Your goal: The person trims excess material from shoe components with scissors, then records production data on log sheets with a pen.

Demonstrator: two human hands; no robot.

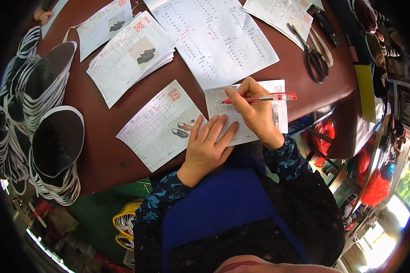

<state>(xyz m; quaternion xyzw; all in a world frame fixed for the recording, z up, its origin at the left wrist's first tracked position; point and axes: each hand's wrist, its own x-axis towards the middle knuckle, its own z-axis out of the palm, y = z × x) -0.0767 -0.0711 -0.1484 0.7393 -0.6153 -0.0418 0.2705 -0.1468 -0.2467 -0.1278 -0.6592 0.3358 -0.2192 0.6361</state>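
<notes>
Red pen (blue leaf-patterned sleeves)

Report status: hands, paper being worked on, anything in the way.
Right hand gripping red pen, tip at printed form's grid. Left hand spread over form's lower-left part and neighbouring sheet. Scissors lying apart, upper right.

Quantities: one table, one red pen, one pair of scissors, one large handwritten sheet, two printed forms at the near table edge. Wearer: one left hand, one right hand. Co-worker: one hand. Stacked shoe parts: count indeterminate.
</notes>
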